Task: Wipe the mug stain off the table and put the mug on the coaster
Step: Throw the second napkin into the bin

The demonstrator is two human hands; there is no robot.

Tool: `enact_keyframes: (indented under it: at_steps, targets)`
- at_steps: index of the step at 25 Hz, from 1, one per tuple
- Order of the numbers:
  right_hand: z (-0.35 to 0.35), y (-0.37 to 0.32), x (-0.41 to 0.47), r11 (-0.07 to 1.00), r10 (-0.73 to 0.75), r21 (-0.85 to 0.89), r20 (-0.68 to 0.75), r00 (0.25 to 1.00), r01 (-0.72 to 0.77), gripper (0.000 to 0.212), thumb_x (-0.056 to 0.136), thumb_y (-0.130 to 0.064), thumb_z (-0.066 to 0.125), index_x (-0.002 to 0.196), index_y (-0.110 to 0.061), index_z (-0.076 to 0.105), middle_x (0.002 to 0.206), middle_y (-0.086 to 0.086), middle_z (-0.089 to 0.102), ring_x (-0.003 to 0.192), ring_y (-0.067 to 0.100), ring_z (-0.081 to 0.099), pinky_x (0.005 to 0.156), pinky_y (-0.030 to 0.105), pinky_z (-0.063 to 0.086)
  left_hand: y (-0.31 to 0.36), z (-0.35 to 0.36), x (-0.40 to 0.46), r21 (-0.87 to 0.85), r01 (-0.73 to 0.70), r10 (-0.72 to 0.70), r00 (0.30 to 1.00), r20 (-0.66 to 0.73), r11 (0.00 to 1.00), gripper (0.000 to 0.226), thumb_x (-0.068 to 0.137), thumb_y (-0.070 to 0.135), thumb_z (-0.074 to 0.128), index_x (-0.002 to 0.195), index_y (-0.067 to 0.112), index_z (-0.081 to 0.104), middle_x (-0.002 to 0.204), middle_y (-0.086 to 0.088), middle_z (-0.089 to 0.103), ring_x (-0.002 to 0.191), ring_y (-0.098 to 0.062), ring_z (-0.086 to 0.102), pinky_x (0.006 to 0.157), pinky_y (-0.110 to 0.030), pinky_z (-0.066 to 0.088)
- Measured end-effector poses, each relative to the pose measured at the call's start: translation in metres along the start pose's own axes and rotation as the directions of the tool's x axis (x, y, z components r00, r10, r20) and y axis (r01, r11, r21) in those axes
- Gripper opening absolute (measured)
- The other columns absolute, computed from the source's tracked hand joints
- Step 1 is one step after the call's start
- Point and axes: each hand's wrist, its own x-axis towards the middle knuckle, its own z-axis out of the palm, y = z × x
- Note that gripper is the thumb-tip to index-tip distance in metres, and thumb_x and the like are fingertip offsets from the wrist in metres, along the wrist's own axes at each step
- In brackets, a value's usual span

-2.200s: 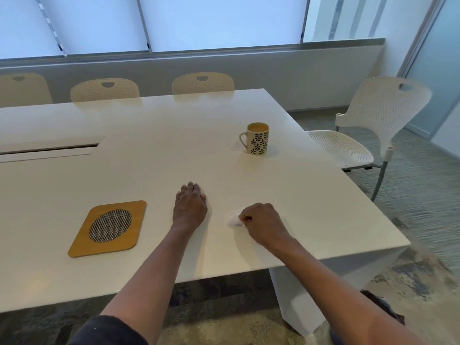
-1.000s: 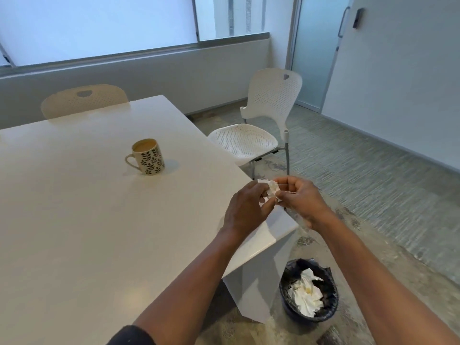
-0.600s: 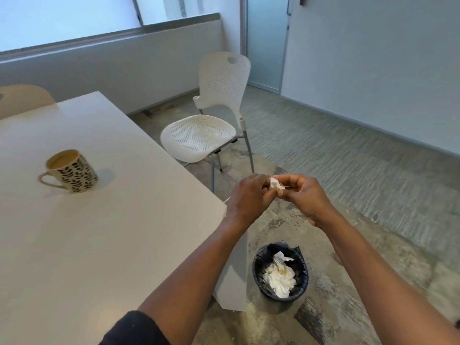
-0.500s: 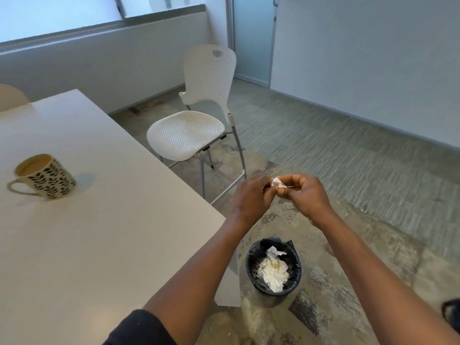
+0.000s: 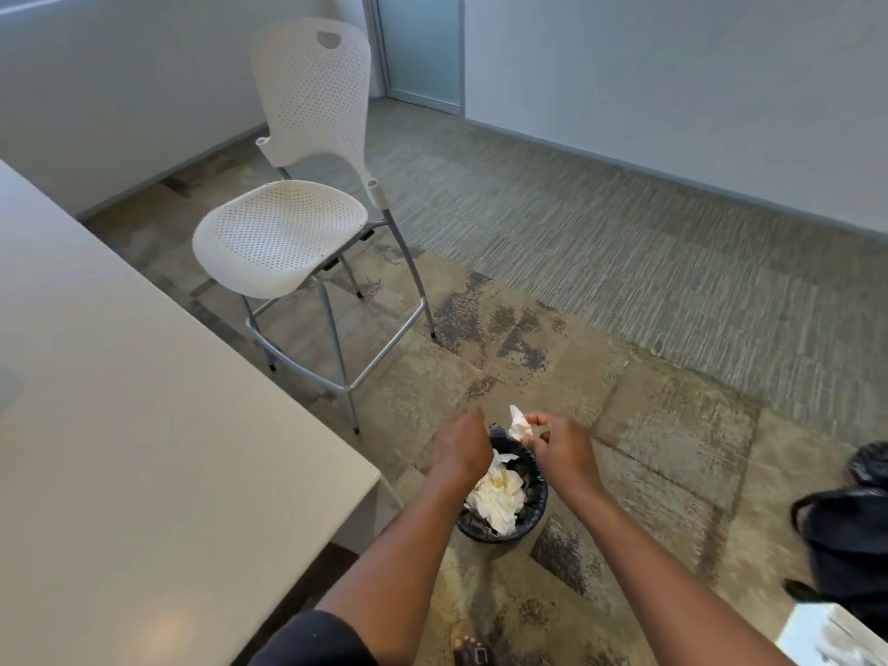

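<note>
A small crumpled white tissue (image 5: 519, 423) is pinched in the fingertips of my right hand (image 5: 560, 447), just above the far rim of a black-lined waste bin (image 5: 533, 509) on the floor. My left hand (image 5: 459, 447) hovers over the bin's left side with fingers curled downward and nothing in it, apart from the tissue. The bin holds more crumpled white tissue (image 5: 497, 497). The white table (image 5: 144, 449) fills the left of the view. The mug and the coaster are out of view.
A white perforated chair (image 5: 288, 228) on metal legs stands beyond the table's corner. A black bag (image 5: 850, 535) lies on the floor at the right edge. My sandalled foot (image 5: 473, 646) shows below the bin. Carpet covers the floor.
My view has swung right and down, away from the mug, to the bin. Both hands dropped over the bin; my left hand has let go of the tissue, my right still pinches it.
</note>
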Motion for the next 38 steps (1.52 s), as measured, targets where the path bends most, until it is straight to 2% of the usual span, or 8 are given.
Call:
enact_keyframes:
  at_steps: [4,8,13,18,24,30,35,38]
  targets:
    - [0.032,0.033,0.003,0.994,0.063,-0.093,0.121,0.991,-0.052,0.036,0.081,-0.009,0.077,0.116,-0.015,0.072,0.107,0.004,0.073,0.089,0.017,0.067,0.077,0.028,0.053,-0.027,0.026,0.003,0.066,0.042,-0.055,0.978,0.202,0.997,0.033,0.097,0.018,0.048,0.129,0.013,0.053,0.123,-0.009,0.059,0.108,-0.027,0.057,0.088,-0.040,0.049]
    - [0.048,0.042,0.017,0.987,0.068,-0.156,0.185,0.980,-0.039,0.041,0.081,-0.008,0.077,0.119,-0.017,0.069,0.113,0.003,0.070,0.100,0.019,0.064,0.083,0.029,0.052,-0.037,0.039,0.008,0.056,0.075,-0.086,0.971,0.223,0.996,0.031,0.097,0.017,0.042,0.125,0.012,0.054,0.122,-0.011,0.059,0.104,-0.027,0.057,0.087,-0.042,0.050]
    - [0.063,0.051,0.016,0.982,0.128,-0.168,0.232,0.964,-0.090,0.062,0.083,-0.008,0.075,0.140,-0.016,0.051,0.137,0.005,0.057,0.122,0.023,0.056,0.099,0.039,0.049,-0.042,0.048,0.014,0.044,0.066,-0.074,0.966,0.246,0.997,0.045,0.098,0.012,0.043,0.144,0.008,0.041,0.136,-0.015,0.051,0.123,-0.030,0.051,0.098,-0.039,0.044]
    - [0.066,0.060,0.011,0.972,0.157,-0.209,0.224,0.962,-0.109,0.051,0.087,-0.005,0.067,0.135,-0.016,0.053,0.129,0.006,0.060,0.115,0.024,0.059,0.093,0.039,0.052,-0.055,0.055,0.010,0.073,0.118,-0.133,0.958,0.255,0.990,0.045,0.097,0.008,0.044,0.142,0.009,0.043,0.133,-0.014,0.052,0.120,-0.030,0.052,0.099,-0.039,0.045]
    - [0.056,0.052,0.011,0.968,0.169,-0.211,0.166,0.972,-0.132,0.044,0.096,-0.022,0.058,0.139,-0.015,0.048,0.135,0.003,0.056,0.117,0.023,0.058,0.091,0.039,0.051,-0.043,0.052,0.005,0.045,0.109,-0.116,0.965,0.235,0.993,0.044,0.097,0.009,0.043,0.141,0.009,0.042,0.136,-0.013,0.050,0.122,-0.030,0.051,0.098,-0.040,0.044]
    - [0.036,0.021,0.011,0.974,0.082,-0.219,0.128,0.988,-0.052,0.049,0.100,-0.031,0.047,0.145,-0.013,0.040,0.143,0.006,0.051,0.128,0.024,0.050,0.097,0.038,0.047,-0.018,0.026,-0.008,0.034,-0.001,-0.002,0.996,0.094,0.999,0.064,0.099,0.007,0.043,0.156,0.005,0.014,0.161,-0.016,0.022,0.149,-0.031,0.018,0.122,-0.041,0.022]
    - [-0.002,-0.030,0.025,0.967,-0.075,-0.241,0.034,0.997,0.081,0.050,0.102,-0.038,0.041,0.144,-0.011,0.044,0.142,0.009,0.055,0.129,0.028,0.050,0.102,0.040,0.045,0.015,-0.017,-0.021,0.059,-0.055,0.058,0.996,-0.066,0.997,0.070,0.099,0.009,0.044,0.157,0.005,0.006,0.166,-0.016,0.008,0.153,-0.029,0.002,0.124,-0.043,0.012]
    - [-0.022,-0.070,0.031,0.961,-0.162,-0.231,-0.021,0.987,0.152,0.048,0.102,-0.039,0.041,0.142,-0.012,0.047,0.137,0.010,0.058,0.125,0.029,0.052,0.099,0.041,0.046,0.029,-0.049,-0.027,0.046,-0.112,0.119,0.976,-0.185,0.993,0.073,0.095,-0.002,0.042,0.157,0.004,0.005,0.166,-0.017,0.006,0.153,-0.029,-0.001,0.124,-0.039,0.006]
